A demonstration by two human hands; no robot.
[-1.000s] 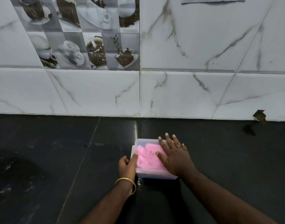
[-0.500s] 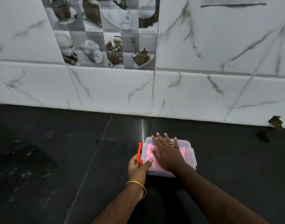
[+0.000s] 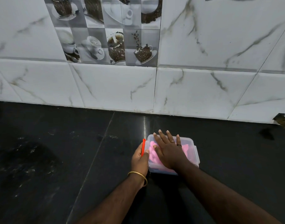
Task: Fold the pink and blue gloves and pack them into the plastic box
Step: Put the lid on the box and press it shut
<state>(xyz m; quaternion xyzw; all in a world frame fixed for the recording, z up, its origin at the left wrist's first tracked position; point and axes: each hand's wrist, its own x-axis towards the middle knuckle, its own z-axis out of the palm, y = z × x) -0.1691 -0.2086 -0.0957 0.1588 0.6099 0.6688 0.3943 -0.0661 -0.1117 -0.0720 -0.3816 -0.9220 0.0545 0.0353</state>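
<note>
A small clear plastic box (image 3: 193, 151) sits on the black counter with its translucent lid on. Pink gloves (image 3: 152, 151) show through the lid. I cannot make out the blue gloves for sure. My right hand (image 3: 169, 152) lies flat on top of the lid, fingers spread and pointing toward the wall. My left hand (image 3: 139, 160) is at the box's left side, thumb and fingers pinching the red latch (image 3: 143, 147) there. The latch stands up along the box's edge.
The black stone counter (image 3: 57, 159) stretches wide to the left and right of the box. A white marble-tiled wall (image 3: 116, 88) rises just behind it. A chipped spot (image 3: 281, 121) marks the wall's base at far right.
My left hand has shifted from the box's left wall to gripping the red latch, which now shows. My right hand stays pressed flat on top. The view has swung slightly.
</note>
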